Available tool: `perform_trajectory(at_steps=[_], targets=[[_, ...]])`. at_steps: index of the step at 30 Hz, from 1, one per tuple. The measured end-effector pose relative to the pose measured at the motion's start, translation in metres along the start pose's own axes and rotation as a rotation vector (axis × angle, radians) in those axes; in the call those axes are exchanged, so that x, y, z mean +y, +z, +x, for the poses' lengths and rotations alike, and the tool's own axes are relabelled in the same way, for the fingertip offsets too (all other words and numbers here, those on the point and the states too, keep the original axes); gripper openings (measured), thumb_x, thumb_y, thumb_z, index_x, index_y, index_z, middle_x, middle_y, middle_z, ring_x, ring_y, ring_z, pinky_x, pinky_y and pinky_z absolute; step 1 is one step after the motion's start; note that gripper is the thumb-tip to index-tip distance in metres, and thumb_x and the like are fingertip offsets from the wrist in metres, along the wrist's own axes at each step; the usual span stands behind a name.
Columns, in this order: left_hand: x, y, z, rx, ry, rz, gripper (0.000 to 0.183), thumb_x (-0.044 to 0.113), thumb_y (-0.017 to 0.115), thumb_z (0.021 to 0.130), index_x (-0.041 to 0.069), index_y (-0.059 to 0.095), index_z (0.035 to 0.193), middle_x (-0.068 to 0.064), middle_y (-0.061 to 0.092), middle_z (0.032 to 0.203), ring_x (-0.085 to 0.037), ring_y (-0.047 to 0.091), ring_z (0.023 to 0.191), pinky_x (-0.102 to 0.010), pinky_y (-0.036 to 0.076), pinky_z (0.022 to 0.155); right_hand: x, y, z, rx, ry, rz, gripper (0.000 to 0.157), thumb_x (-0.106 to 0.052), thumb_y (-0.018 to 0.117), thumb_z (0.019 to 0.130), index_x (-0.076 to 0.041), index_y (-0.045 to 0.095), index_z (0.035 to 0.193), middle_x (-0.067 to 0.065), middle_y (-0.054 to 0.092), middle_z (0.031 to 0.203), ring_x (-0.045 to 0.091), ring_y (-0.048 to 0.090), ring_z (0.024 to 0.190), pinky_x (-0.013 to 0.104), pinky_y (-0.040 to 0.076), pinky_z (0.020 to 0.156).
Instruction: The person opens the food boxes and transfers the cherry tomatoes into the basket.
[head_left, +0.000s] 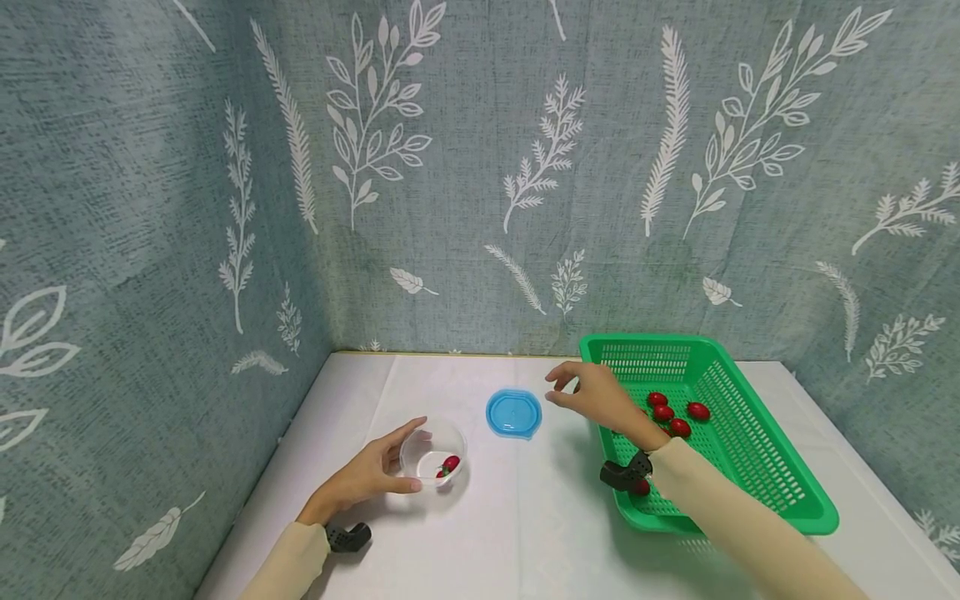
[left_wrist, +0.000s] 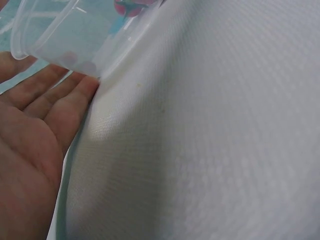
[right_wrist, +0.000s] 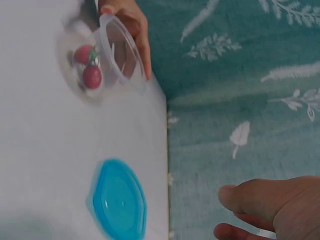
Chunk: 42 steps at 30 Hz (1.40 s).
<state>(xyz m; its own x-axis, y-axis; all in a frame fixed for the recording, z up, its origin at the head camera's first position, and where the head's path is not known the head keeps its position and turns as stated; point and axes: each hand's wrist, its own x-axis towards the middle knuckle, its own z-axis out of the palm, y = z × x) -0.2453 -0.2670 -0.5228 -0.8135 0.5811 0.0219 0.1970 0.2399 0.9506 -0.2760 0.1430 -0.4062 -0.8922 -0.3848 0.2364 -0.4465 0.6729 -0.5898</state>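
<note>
My left hand [head_left: 371, 471] holds a clear plastic container [head_left: 415, 458] at its left side, with the thumb at the near side and the fingers along the far side. Two small red strawberry-like fruits [right_wrist: 92, 76] lie in that container, and some green shows on them. In the left wrist view the fingers [left_wrist: 67, 107] touch the container's wall. My right hand [head_left: 596, 392] hovers over the left rim of a green basket [head_left: 750, 417], fingers loosely bent and nothing seen between them. A blue lid [head_left: 513, 413] lies on the table between the hands.
Several red fruits [head_left: 679, 427] lie in the basket, partly hidden by the right forearm. A white cloth covers the table [head_left: 480, 542]. Grey-green patterned fabric [head_left: 465, 250] hangs behind and at both sides.
</note>
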Motion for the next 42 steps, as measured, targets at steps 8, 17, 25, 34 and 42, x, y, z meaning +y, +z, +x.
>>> perform_trajectory(at_steps=[8, 17, 25, 34, 42], targets=[[0.002, 0.001, -0.001, 0.011, -0.011, -0.008, 0.102, 0.014, 0.085, 0.087, 0.024, 0.021, 0.166, -0.009, 0.016, 0.17, -0.031, 0.016, 0.155, -0.049, 0.028, 0.118, -0.024, 0.022, 0.007, -0.059, -0.039, 0.026, 0.022, -0.021, 0.078, 0.093, -0.012, 0.076, 0.113, -0.002, 0.072, 0.093, 0.013, 0.06, 0.072, 0.029, 0.052, 0.062], [0.003, 0.001, -0.001, 0.018, -0.012, -0.006, 0.103, 0.015, 0.086, 0.086, 0.023, 0.021, 0.166, -0.013, 0.021, 0.169, -0.034, 0.019, 0.154, -0.047, 0.031, 0.118, -0.049, 0.047, 0.012, -0.126, -0.042, 0.042, 0.022, -0.02, 0.079, 0.092, -0.013, 0.076, 0.113, -0.002, 0.072, 0.095, 0.009, 0.061, 0.071, 0.029, 0.053, 0.065], [0.003, 0.001, -0.001, 0.018, -0.01, -0.013, 0.103, 0.015, 0.085, 0.086, 0.021, 0.021, 0.166, -0.012, 0.023, 0.168, -0.031, 0.024, 0.153, -0.039, 0.035, 0.117, -0.062, 0.067, 0.01, -0.155, -0.084, 0.057, 0.019, -0.018, 0.08, 0.09, -0.013, 0.076, 0.108, 0.0, 0.072, 0.093, 0.009, 0.061, 0.069, 0.028, 0.053, 0.064], [0.002, 0.001, -0.003, 0.012, -0.02, -0.019, 0.103, 0.014, 0.085, 0.087, 0.019, 0.019, 0.166, -0.015, 0.021, 0.168, -0.032, 0.024, 0.153, -0.039, 0.035, 0.117, -0.07, 0.095, 0.009, -0.177, -0.161, 0.036, 0.024, -0.017, 0.082, 0.089, -0.005, 0.076, 0.11, 0.008, 0.076, 0.097, 0.025, 0.069, 0.09, 0.026, 0.053, 0.069], [0.004, 0.002, -0.002, 0.013, -0.027, -0.015, 0.103, 0.015, 0.085, 0.087, 0.021, 0.019, 0.167, -0.012, 0.018, 0.17, -0.031, 0.024, 0.153, -0.035, 0.037, 0.115, -0.081, 0.117, 0.008, -0.236, -0.125, 0.059, 0.024, -0.018, 0.082, 0.089, -0.007, 0.077, 0.11, 0.007, 0.077, 0.102, 0.025, 0.071, 0.099, 0.028, 0.055, 0.078]])
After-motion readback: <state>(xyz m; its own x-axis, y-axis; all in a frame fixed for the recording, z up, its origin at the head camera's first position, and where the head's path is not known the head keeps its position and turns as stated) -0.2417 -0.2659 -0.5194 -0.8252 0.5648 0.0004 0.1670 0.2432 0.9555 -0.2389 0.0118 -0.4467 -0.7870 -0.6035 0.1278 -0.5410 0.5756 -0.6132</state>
